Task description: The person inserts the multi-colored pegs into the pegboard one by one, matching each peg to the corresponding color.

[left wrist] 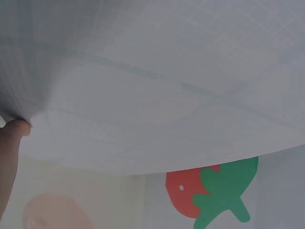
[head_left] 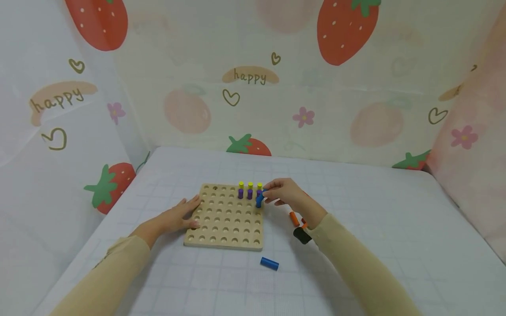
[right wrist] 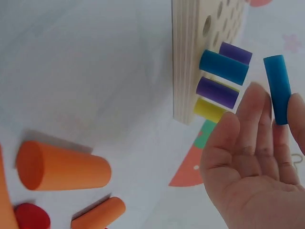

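A square wooden pegboard (head_left: 219, 216) with rows of round holes lies on the table. My left hand (head_left: 174, 218) rests at its left edge with the fingers spread; the left wrist view catches only a thumb or finger (left wrist: 14, 131) at its edge. Over the board's far right side, my right hand (head_left: 290, 195) pinches a blue peg (right wrist: 278, 90) between thumb and fingers. One blue peg (right wrist: 224, 67) stands in the board just beside it. Yellow pegs (head_left: 250, 185) fill part of the far row, with purple pegs (head_left: 240, 194) in front of them.
A loose blue peg (head_left: 269, 263) lies in front of the board. To the right, partly behind the right forearm, are orange pegs (head_left: 294, 218), a red peg (right wrist: 32, 216) and a dark object (head_left: 302, 235). A strawberry-printed curtain (head_left: 332, 101) surrounds the white table (head_left: 375, 210).
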A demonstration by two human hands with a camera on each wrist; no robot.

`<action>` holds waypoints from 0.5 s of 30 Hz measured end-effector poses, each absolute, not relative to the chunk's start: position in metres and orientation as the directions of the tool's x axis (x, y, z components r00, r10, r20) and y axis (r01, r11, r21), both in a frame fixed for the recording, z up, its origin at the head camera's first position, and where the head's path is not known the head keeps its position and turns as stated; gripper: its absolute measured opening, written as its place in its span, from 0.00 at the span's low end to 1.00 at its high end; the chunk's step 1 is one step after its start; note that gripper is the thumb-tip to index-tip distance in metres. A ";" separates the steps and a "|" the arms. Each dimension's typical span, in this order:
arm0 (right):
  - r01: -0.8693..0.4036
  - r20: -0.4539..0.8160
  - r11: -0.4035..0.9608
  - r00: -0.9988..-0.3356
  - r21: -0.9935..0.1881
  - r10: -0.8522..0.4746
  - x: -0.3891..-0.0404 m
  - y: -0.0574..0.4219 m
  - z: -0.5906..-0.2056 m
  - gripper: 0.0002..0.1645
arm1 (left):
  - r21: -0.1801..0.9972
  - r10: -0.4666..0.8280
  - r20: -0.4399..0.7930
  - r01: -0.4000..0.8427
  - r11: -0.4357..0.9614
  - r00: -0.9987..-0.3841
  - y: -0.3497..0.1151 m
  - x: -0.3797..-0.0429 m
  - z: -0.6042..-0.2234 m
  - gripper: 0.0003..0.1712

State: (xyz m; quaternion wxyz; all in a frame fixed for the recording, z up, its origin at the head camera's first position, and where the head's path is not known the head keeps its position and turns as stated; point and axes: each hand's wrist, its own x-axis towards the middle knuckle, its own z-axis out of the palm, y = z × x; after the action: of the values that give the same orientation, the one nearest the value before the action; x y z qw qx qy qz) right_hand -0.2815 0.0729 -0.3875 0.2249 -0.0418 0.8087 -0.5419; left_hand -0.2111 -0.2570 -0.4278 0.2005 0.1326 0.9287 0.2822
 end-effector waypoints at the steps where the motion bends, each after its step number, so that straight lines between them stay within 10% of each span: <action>1: 0.171 -0.312 0.412 -0.899 -0.895 -0.306 -0.282 0.072 -0.388 0.14 | 0.578 0.361 -0.295 0.136 0.805 -0.885 -0.257 -0.211 -0.428 0.52; 15: 0.132 -0.282 0.460 -0.919 -0.878 -0.276 -0.287 0.055 -0.397 0.11 | 0.581 0.360 -0.287 0.137 0.802 -0.888 -0.258 -0.211 -0.428 0.52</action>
State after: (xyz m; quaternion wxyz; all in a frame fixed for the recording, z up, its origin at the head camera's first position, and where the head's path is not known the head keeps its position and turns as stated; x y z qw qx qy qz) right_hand -0.2875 0.0554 -0.3966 0.1969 -0.0434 0.8313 -0.5179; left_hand -0.2109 -0.2583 -0.4281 0.1955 0.1338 0.9289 0.2848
